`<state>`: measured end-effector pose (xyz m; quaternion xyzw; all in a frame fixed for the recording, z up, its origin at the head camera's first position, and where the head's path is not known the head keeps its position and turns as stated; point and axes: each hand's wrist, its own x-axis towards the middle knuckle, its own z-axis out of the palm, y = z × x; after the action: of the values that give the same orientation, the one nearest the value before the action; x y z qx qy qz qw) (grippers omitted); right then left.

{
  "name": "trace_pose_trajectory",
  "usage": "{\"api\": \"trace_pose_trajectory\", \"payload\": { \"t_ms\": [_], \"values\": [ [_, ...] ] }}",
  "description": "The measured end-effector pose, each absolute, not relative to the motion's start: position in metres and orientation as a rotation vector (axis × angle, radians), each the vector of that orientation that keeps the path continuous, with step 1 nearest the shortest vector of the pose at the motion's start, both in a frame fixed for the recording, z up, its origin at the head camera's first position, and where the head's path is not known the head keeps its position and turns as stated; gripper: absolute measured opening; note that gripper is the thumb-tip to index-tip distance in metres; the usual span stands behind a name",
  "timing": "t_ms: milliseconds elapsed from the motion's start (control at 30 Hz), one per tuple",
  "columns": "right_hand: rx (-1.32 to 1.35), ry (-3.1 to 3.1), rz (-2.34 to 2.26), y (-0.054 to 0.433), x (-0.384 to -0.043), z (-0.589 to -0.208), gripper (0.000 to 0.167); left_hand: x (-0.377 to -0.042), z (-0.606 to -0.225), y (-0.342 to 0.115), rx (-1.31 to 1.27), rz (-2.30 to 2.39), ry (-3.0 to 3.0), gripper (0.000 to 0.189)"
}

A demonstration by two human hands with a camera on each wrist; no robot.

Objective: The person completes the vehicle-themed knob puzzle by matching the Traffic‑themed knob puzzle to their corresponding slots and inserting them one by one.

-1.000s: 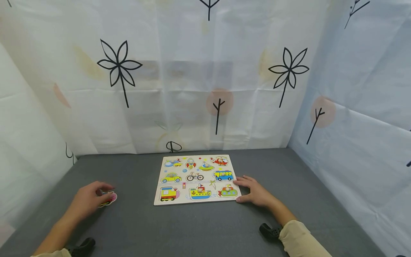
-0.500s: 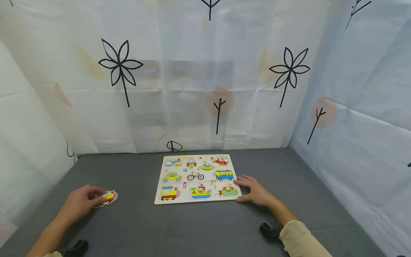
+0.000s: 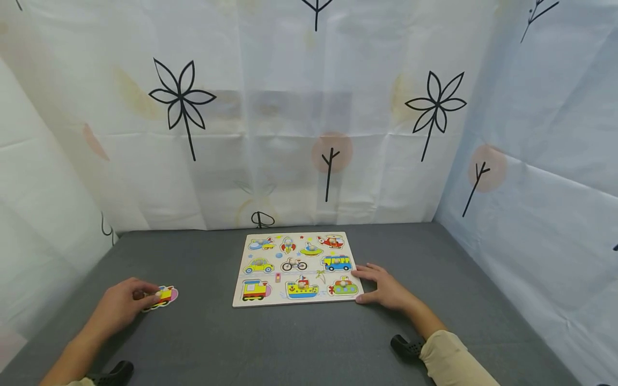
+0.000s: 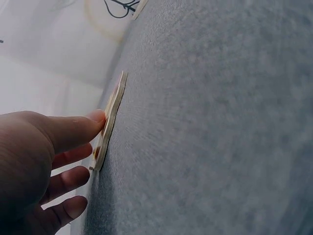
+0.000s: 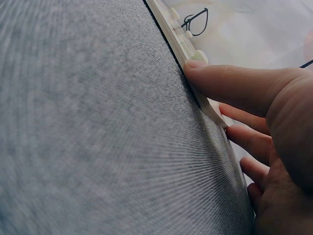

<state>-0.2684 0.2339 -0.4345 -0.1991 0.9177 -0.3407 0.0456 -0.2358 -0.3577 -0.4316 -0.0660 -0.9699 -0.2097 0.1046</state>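
Observation:
A train puzzle piece (image 3: 166, 296), red and yellow with a pink front, lies flat on the grey table at the left. My left hand (image 3: 118, 303) pinches it near its middle with thumb and index finger; the other fingers hang loose in the left wrist view, where the index tip is hidden. The wooden puzzle board (image 3: 277, 277) lies at the middle of the table, with a car, bus, boat and other vehicles on it. At its near right corner rests my right hand (image 3: 386, 289), the thumb (image 5: 220, 81) against the front edge and straight fingers along the right side.
Grey cloth (image 3: 270, 343) covers the table. A white patterned curtain (image 3: 289, 177) hangs along the back, and more curtain stands on both sides. Dark straps (image 3: 405, 347) sit at both wrists.
My left hand has shifted left and lowered slightly, uncovering more of the train piece, which now lies flat. Between the last two frames almost nothing moves. The right hand and board stay put.

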Motion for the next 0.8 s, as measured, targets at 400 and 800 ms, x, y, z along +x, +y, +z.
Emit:
{"api": "trace_pose_trajectory", "payload": {
  "t_ms": [400, 800],
  "values": [
    [-0.616, 2.804, -1.037, 0.234, -0.269, -0.435, 0.067, -0.244, -0.428, -0.335, -0.277, -0.571, -2.843, 0.013],
    [-0.616, 2.800, -1.041, 0.235, -0.270, -0.436, 0.067, -0.252, -0.421, -0.292, -0.470, -0.623, -2.788, 0.010]
  ]
}}
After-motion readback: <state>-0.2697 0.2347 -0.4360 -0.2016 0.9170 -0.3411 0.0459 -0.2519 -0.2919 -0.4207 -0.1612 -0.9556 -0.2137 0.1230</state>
